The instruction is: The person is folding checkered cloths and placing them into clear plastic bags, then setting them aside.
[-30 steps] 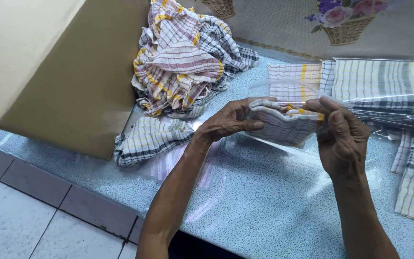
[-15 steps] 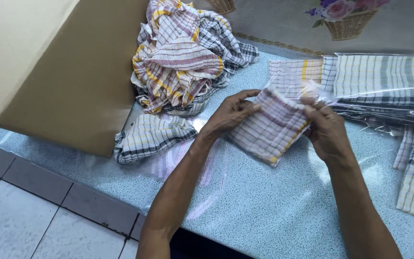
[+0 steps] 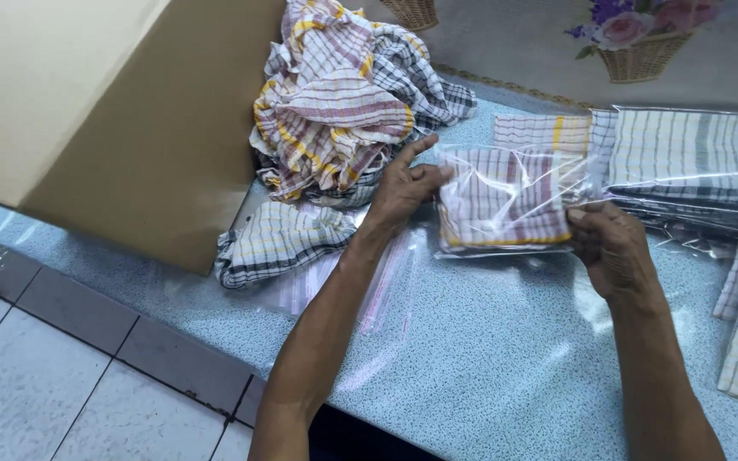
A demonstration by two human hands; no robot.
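Note:
A folded checked cloth (image 3: 501,201) with purple and yellow stripes sits inside a clear plastic bag (image 3: 514,171), held just above the speckled blue table (image 3: 489,358). My left hand (image 3: 403,183) grips the bag's left edge, index finger raised. At the bag's lower right corner my right hand (image 3: 612,248) pinches the plastic.
A heap of loose checked cloths (image 3: 343,102) lies at the back, with one crumpled cloth (image 3: 275,243) in front. A brown cardboard box (image 3: 104,111) stands at the left. Bagged cloths (image 3: 694,162) are stacked at the right. Empty clear bags (image 3: 360,282) lie under my left forearm.
The folded cloth was bare between both hands; now it is inside a clear plastic bag, and my hands have moved to the bag's edges.

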